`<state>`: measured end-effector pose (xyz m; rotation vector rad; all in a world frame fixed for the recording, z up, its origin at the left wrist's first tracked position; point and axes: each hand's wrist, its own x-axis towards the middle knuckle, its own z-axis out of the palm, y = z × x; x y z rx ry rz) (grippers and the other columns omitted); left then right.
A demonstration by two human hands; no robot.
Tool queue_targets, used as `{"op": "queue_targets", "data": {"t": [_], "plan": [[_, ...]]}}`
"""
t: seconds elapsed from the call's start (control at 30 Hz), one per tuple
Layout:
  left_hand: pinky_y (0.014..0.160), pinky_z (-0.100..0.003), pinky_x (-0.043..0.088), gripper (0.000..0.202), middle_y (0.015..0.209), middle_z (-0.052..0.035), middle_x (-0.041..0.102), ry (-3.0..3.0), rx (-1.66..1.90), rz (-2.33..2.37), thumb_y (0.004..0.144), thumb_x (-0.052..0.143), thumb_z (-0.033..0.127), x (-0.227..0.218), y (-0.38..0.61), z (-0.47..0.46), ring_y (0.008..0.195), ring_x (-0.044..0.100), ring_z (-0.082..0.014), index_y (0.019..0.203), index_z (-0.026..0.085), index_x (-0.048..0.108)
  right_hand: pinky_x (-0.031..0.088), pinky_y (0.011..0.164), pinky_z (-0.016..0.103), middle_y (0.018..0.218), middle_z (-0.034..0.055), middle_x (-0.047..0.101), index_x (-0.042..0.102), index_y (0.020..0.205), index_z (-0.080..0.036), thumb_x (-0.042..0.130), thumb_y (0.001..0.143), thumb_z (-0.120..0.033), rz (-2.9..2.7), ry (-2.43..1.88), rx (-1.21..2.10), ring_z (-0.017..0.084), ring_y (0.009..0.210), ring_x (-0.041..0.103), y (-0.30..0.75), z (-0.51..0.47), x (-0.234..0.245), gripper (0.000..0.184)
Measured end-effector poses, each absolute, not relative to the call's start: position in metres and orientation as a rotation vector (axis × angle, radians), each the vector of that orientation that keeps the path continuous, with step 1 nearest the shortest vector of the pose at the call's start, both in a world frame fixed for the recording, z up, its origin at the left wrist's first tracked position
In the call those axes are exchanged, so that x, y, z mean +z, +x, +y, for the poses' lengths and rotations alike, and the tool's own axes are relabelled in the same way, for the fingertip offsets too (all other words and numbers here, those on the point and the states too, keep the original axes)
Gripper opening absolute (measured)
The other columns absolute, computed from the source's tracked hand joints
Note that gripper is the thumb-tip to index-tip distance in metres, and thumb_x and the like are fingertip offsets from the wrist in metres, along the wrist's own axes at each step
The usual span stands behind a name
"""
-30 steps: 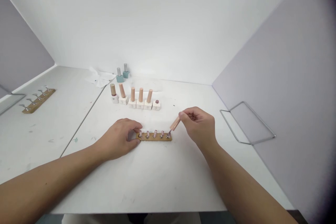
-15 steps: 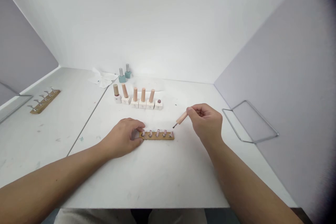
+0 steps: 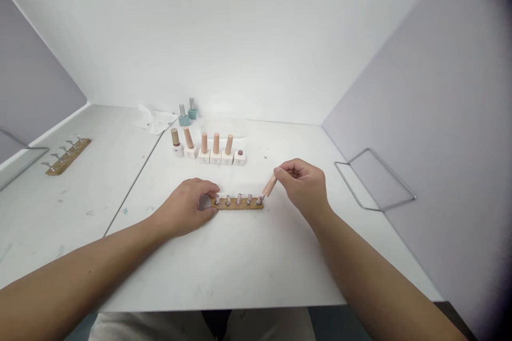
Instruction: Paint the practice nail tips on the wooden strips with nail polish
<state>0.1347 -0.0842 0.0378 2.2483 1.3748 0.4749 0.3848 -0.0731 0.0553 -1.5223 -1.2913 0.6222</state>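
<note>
My left hand [image 3: 187,206] grips the left end of a wooden nail-tip stand [image 3: 239,206] between thumb and fingers. Several pinkish nail tips [image 3: 239,200] stand on it in a row on small metal holders. A nail polish brush [image 3: 270,186] with a peach-coloured handle is pinched in my right hand [image 3: 301,184]. It slants down to the left, its bristle end at the rightmost nail tip; whether it touches is too small to tell. Behind the stand, an uncapped white polish bottle [image 3: 239,158] shows a dark mauve neck.
Left of the uncapped bottle stand several capped polish bottles [image 3: 216,157], with teal bottles [image 3: 184,119] and a crumpled tissue [image 3: 154,120] behind. Another stand [image 3: 68,157] lies at the far left. A bent metal wire frame [image 3: 376,180] rests by the right partition.
My right hand has moved left with the brush, bringing its tip from beside the stand to the rightmost nail tip. My left hand stays on the stand.
</note>
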Motion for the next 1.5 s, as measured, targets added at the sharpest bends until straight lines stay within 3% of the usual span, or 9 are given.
{"op": "queue_targets", "data": {"t": [0.4, 0.83, 1.2, 1.5], "plan": [[0.082, -0.038, 0.049, 0.03, 0.103, -0.0034, 0.067, 2.241, 0.444, 1.392, 0.077, 0.054, 0.029, 0.037, 0.135, -0.083, 0.094, 0.06, -0.0239, 0.106, 0.023, 0.059, 0.029, 0.04, 0.023, 0.052, -0.0034, 0.05, 0.058, 0.061, -0.019, 0.062, 0.069, -0.028, -1.196, -1.556, 0.548, 0.007, 0.045, 0.036, 0.389, -0.07, 0.055, 0.013], [0.085, -0.039, 0.047, 0.031, 0.104, -0.0022, 0.067, 2.242, 0.441, 1.42, 0.076, 0.056, 0.029, 0.031, 0.134, -0.08, 0.097, 0.059, -0.0229, 0.106, 0.024, 0.06, 0.036, 0.046, 0.023, 0.057, -0.0012, 0.057, 0.059, 0.06, -0.018, 0.062, 0.07, -0.026, -1.319, -1.499, 0.569, 0.009, 0.051, 0.045, 0.388, -0.072, 0.051, 0.013], [0.08, -0.037, 0.048, 0.031, 0.103, -0.0017, 0.067, 2.233, 0.448, 1.416, 0.076, 0.055, 0.029, 0.03, 0.133, -0.08, 0.091, 0.059, -0.0222, 0.106, 0.024, 0.06, 0.029, 0.04, 0.023, 0.052, -0.0023, 0.055, 0.057, 0.063, -0.019, 0.061, 0.072, -0.029, -1.208, -1.543, 0.57, 0.007, 0.044, 0.034, 0.387, -0.072, 0.056, 0.013], [0.083, -0.038, 0.048, 0.032, 0.103, -0.0023, 0.067, 2.242, 0.457, 1.423, 0.075, 0.056, 0.03, 0.029, 0.132, -0.08, 0.093, 0.059, -0.0222, 0.107, 0.024, 0.06, 0.036, 0.045, 0.023, 0.056, -0.0015, 0.056, 0.059, 0.06, -0.018, 0.062, 0.069, -0.026, -1.302, -1.479, 0.597, 0.009, 0.05, 0.045, 0.389, -0.071, 0.051, 0.013]]}}
